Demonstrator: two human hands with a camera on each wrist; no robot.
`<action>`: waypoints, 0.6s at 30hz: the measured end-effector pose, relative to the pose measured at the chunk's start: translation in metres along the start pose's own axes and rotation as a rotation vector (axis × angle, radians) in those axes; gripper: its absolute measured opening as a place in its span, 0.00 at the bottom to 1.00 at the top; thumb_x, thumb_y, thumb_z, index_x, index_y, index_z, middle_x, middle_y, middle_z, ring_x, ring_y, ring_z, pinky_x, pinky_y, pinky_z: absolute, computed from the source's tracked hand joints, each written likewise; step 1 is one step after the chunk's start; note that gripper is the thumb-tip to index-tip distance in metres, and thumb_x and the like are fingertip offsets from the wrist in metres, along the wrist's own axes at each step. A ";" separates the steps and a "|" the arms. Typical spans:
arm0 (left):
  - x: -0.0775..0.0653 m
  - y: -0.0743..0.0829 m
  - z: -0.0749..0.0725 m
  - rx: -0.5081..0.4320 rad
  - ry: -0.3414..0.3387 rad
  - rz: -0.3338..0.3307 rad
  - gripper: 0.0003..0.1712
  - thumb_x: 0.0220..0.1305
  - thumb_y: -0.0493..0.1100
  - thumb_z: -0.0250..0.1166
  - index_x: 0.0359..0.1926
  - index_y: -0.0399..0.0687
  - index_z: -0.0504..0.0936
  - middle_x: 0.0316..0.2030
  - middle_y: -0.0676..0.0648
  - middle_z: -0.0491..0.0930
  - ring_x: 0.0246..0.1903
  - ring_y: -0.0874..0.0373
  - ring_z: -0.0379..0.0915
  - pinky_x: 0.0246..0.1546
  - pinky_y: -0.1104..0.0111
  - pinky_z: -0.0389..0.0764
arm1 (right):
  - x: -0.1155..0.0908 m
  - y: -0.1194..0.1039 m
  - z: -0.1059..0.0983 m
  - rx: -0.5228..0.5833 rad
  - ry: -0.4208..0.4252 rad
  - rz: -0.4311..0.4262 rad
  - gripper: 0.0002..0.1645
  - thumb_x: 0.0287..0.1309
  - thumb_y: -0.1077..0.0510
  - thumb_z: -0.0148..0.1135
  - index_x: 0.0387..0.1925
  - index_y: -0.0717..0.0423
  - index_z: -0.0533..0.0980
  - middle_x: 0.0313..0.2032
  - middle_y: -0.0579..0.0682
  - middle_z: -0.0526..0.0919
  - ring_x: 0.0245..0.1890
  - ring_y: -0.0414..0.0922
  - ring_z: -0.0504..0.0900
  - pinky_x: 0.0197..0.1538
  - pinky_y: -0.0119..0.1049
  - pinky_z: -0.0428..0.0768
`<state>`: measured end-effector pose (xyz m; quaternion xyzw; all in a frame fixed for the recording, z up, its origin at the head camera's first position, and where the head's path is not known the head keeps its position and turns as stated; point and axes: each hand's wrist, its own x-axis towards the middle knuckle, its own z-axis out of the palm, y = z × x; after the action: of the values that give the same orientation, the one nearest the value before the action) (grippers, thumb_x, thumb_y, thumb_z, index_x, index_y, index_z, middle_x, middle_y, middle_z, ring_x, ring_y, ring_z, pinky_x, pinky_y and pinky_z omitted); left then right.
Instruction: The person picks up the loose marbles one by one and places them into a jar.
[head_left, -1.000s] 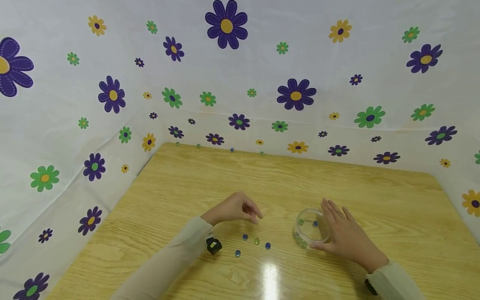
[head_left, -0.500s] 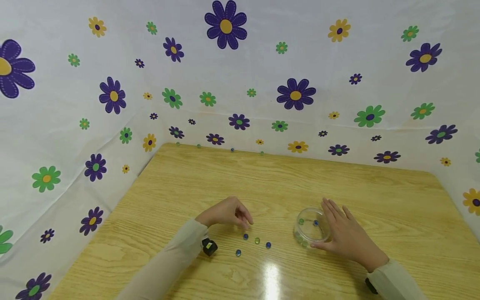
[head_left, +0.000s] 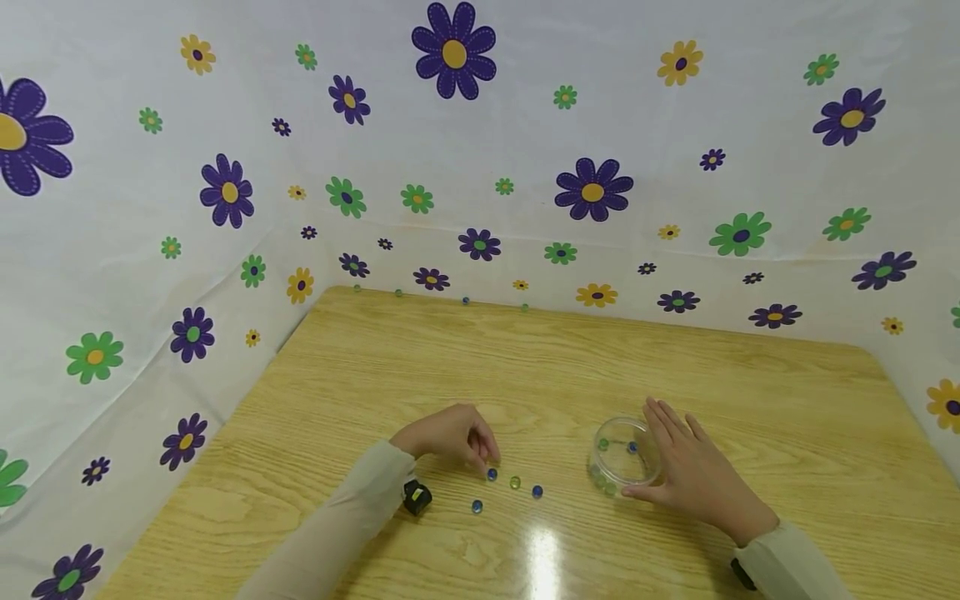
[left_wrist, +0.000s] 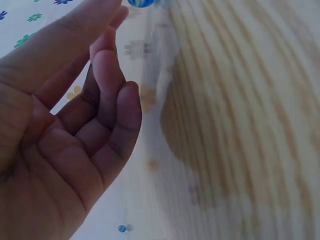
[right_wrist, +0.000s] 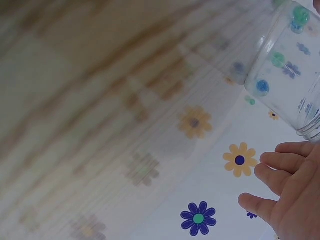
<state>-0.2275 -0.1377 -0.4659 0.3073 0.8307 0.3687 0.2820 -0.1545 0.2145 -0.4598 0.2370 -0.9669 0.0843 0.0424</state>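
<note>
Hovering by the nearest marble (head_left: 492,474) with loosely curled, empty left hand (head_left: 450,433), best pinch low and brace jar (head_left: 622,482) with straight-fingered right hand (head_left: 693,472).

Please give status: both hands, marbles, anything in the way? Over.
Left hand at a blue marble, contact unclear. Right hand at jar. Three other marbles near left hand, more in jar. No obstacle seen toward jar.
</note>
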 end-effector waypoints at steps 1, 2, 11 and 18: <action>0.000 0.000 0.000 0.009 -0.002 0.002 0.08 0.44 0.33 0.74 0.30 0.45 0.88 0.25 0.49 0.84 0.21 0.65 0.72 0.24 0.76 0.74 | 0.000 0.000 0.000 -0.001 0.000 0.000 0.68 0.42 0.25 0.62 0.67 0.72 0.54 0.68 0.67 0.57 0.68 0.62 0.57 0.65 0.63 0.58; 0.001 0.000 0.000 0.019 -0.004 0.003 0.08 0.44 0.33 0.74 0.29 0.45 0.88 0.25 0.49 0.84 0.21 0.66 0.72 0.24 0.77 0.74 | 0.000 0.000 0.000 -0.002 0.000 0.000 0.68 0.42 0.25 0.62 0.67 0.72 0.54 0.68 0.67 0.57 0.68 0.62 0.57 0.65 0.63 0.58; 0.004 0.001 0.004 0.059 -0.016 0.018 0.08 0.45 0.32 0.74 0.29 0.45 0.87 0.24 0.51 0.83 0.21 0.67 0.71 0.24 0.78 0.74 | 0.000 -0.001 -0.001 0.008 -0.006 0.004 0.68 0.42 0.25 0.63 0.67 0.72 0.54 0.69 0.67 0.56 0.68 0.62 0.57 0.65 0.63 0.58; 0.005 0.004 0.006 0.094 -0.032 0.012 0.07 0.45 0.31 0.73 0.28 0.45 0.88 0.24 0.51 0.83 0.20 0.68 0.70 0.23 0.78 0.73 | 0.000 -0.002 -0.003 0.020 -0.015 0.009 0.67 0.42 0.26 0.63 0.67 0.72 0.54 0.69 0.67 0.56 0.68 0.62 0.57 0.65 0.64 0.58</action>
<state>-0.2257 -0.1294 -0.4671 0.3310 0.8407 0.3259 0.2781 -0.1540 0.2135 -0.4569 0.2336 -0.9674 0.0923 0.0325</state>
